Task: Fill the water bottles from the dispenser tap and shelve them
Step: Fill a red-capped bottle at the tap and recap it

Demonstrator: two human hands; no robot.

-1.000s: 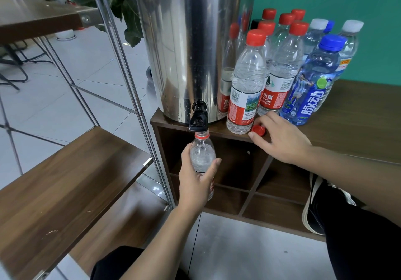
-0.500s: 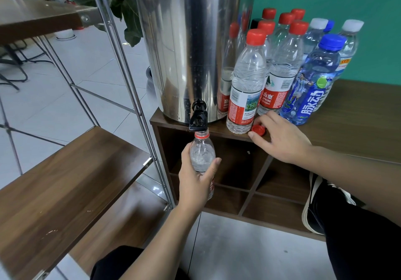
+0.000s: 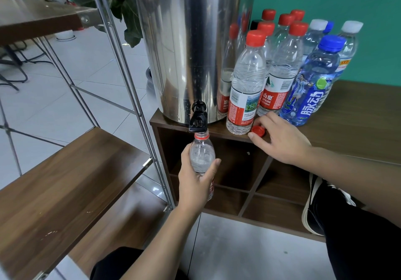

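Under the tap (image 3: 198, 120), the left hand (image 3: 196, 183) grips the uncapped bottle (image 3: 202, 157) upright, mouth directly below the spout. Its cap (image 3: 258, 131) lies on the table (image 3: 358, 132), touching the right hand (image 3: 280, 138), whose relaxed fingers rest there; this hand is nearer for recapping.

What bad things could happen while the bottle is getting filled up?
1. The left hand holds the open clear plastic bottle in the air under the black tap; if the bottle shifts or overfills, water may spill onto the floor.
2. The right hand rests by the loose red cap near the brown wooden cabinet's edge; a nudge might knock the cap off or bump the nearest red-capped bottle.
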